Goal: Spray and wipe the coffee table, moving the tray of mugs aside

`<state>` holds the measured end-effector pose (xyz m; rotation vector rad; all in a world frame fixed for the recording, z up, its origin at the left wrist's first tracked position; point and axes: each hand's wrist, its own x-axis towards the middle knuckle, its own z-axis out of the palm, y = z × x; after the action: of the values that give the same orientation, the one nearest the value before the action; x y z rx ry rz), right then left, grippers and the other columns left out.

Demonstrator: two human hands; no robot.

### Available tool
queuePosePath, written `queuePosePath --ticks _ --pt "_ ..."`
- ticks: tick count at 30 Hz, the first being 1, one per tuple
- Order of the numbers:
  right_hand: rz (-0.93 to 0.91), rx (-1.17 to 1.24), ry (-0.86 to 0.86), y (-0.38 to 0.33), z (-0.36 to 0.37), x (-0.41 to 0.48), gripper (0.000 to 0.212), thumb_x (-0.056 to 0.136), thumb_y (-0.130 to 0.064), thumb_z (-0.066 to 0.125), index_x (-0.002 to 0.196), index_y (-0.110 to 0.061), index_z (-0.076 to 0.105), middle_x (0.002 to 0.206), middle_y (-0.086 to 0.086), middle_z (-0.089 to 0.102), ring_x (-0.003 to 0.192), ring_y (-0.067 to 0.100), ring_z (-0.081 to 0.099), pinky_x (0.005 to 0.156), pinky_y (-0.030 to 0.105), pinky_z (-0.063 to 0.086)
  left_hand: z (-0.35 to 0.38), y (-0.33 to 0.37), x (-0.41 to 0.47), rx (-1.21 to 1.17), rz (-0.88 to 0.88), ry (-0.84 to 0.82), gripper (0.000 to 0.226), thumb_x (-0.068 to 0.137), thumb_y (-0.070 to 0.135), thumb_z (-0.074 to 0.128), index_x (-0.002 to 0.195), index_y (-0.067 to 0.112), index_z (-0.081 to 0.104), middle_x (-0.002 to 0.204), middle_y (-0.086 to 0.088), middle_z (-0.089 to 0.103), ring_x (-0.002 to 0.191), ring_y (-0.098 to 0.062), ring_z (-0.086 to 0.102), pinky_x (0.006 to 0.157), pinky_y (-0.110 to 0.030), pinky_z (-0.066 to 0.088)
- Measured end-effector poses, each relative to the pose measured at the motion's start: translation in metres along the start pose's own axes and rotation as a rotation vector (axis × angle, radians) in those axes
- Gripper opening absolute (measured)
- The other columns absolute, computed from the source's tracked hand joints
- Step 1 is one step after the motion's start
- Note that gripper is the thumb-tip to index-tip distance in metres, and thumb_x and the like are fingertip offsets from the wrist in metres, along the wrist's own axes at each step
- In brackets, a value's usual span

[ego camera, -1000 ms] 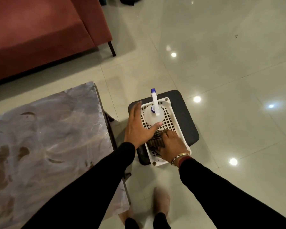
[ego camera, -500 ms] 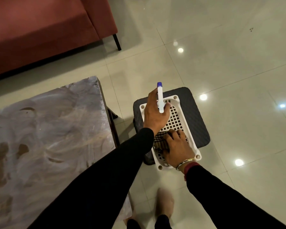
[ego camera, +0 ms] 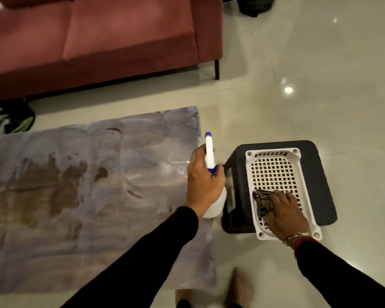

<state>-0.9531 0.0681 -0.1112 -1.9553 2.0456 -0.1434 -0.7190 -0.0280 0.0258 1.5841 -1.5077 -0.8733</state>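
Observation:
My left hand (ego camera: pixel 203 181) grips a white spray bottle (ego camera: pixel 210 153) with a blue nozzle, held over the right edge of the marbled grey-brown coffee table (ego camera: pixel 87 196). My right hand (ego camera: pixel 285 210) rests on a dark striped cloth (ego camera: pixel 261 201) lying in a white perforated basket (ego camera: pixel 273 167). That basket sits on a black stool (ego camera: pixel 316 181) to the right of the table. No tray of mugs is in view.
A red sofa (ego camera: pixel 98 41) stands behind the table, one thin black leg (ego camera: pixel 217 68) at its right corner. Dark bags lie at the far left (ego camera: pixel 7 121) and at the top (ego camera: pixel 253 5). My bare feet (ego camera: pixel 238 287) are on glossy tiled floor.
My left hand closed on the spray bottle, lifted it from the basket and carried it left over the table's edge. The view turned left. My right hand stayed on the cloth.

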Motion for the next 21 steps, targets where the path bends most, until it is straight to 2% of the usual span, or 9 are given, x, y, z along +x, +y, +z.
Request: queuePosePath --ticks 2,4,8,10,13,15,17,19,21 --pt "-0.004 0.035 0.047 -0.011 -0.007 0.006 0.037 0.075 -0.012 0.078 0.107 -0.001 0.064 0.112 0.019 0.064 0.102 0.042 0.054 0.095 0.057 0.050 -0.032 -0.014 -0.004 0.037 -0.011 0.021 0.042 0.083 -0.004 0.068 0.123 0.006 0.059 0.109 -0.008 0.061 0.096 -0.023 0.061 0.089 -0.038 0.057" --pt "0.037 0.085 0.052 -0.026 -0.020 0.019 0.044 0.076 -0.016 0.081 0.111 0.000 0.060 0.116 0.021 0.062 0.106 0.042 0.053 0.100 0.054 0.046 -0.056 -0.025 -0.007 0.062 -0.009 0.049 0.040 0.083 -0.003 0.068 0.121 0.007 0.060 0.108 -0.008 0.061 0.094 -0.023 0.061 0.086 -0.040 0.058" --pt "-0.064 0.094 0.138 -0.088 -0.048 0.048 0.036 0.084 -0.026 0.055 0.110 -0.002 0.057 0.114 0.019 0.060 0.104 0.038 0.052 0.098 0.050 0.045 -0.098 -0.044 -0.011 0.070 -0.048 0.084 0.042 0.085 -0.001 0.068 0.125 0.009 0.059 0.109 -0.007 0.061 0.093 -0.023 0.062 0.082 -0.040 0.059" --pt "-0.137 0.142 0.159 -0.133 -0.056 0.060 0.033 0.082 -0.026 0.046 0.106 -0.005 0.054 0.109 0.016 0.058 0.101 0.034 0.052 0.092 0.045 0.048 -0.119 -0.050 -0.012 0.082 -0.056 0.089 0.038 0.085 0.000 0.066 0.121 0.010 0.059 0.106 -0.005 0.060 0.089 -0.022 0.061 0.078 -0.040 0.058" --pt "-0.144 0.201 0.121 -0.198 -0.058 0.076 0.018 0.083 -0.023 0.048 0.098 -0.013 0.046 0.103 0.010 0.052 0.089 0.032 0.053 0.075 0.039 0.044 -0.152 -0.057 -0.016 0.073 -0.079 0.082 0.032 0.082 0.001 0.063 0.113 0.008 0.061 0.102 -0.007 0.060 0.088 -0.025 0.060 0.080 -0.042 0.055" --pt "-0.119 0.195 0.084 -0.228 -0.055 0.083 0.015 0.086 -0.022 0.052 0.096 -0.015 0.042 0.102 0.009 0.049 0.085 0.034 0.055 0.068 0.038 0.043 -0.169 -0.059 -0.021 0.078 -0.094 0.036 0.033 0.078 0.006 0.060 0.111 0.006 0.063 0.102 -0.008 0.061 0.094 -0.027 0.059 0.086 -0.043 0.053" --pt "-0.083 0.182 0.062 -0.250 -0.048 0.086 0.016 0.088 -0.023 0.053 0.096 -0.015 0.042 0.104 0.009 0.048 0.087 0.037 0.056 0.068 0.043 0.048 -0.187 -0.064 -0.024 0.089 -0.122 -0.039 0.032 0.078 0.006 0.060 0.109 0.006 0.063 0.102 -0.008 0.061 0.096 -0.029 0.059 0.087 -0.044 0.053" --pt "-0.045 0.177 0.046 -0.265 -0.042 0.086 0.015 0.089 -0.023 0.053 0.096 -0.014 0.042 0.104 0.010 0.047 0.088 0.038 0.056 0.068 0.045 0.048 -0.202 -0.071 -0.024 0.115 -0.197 -0.109 0.022 0.079 0.005 0.060 0.101 0.008 0.060 0.096 -0.009 0.060 0.088 -0.029 0.058 0.079 -0.048 0.054" --pt "-0.012 0.158 0.034 -0.274 -0.033 0.087 0.015 0.090 -0.023 0.054 0.095 -0.013 0.042 0.105 0.011 0.048 0.088 0.038 0.056 0.066 0.041 0.043 -0.212 -0.079 -0.022 0.147 -0.286 -0.162 0.015 0.081 0.005 0.060 0.095 0.006 0.058 0.090 -0.012 0.060 0.081 -0.031 0.059 0.071 -0.049 0.052"
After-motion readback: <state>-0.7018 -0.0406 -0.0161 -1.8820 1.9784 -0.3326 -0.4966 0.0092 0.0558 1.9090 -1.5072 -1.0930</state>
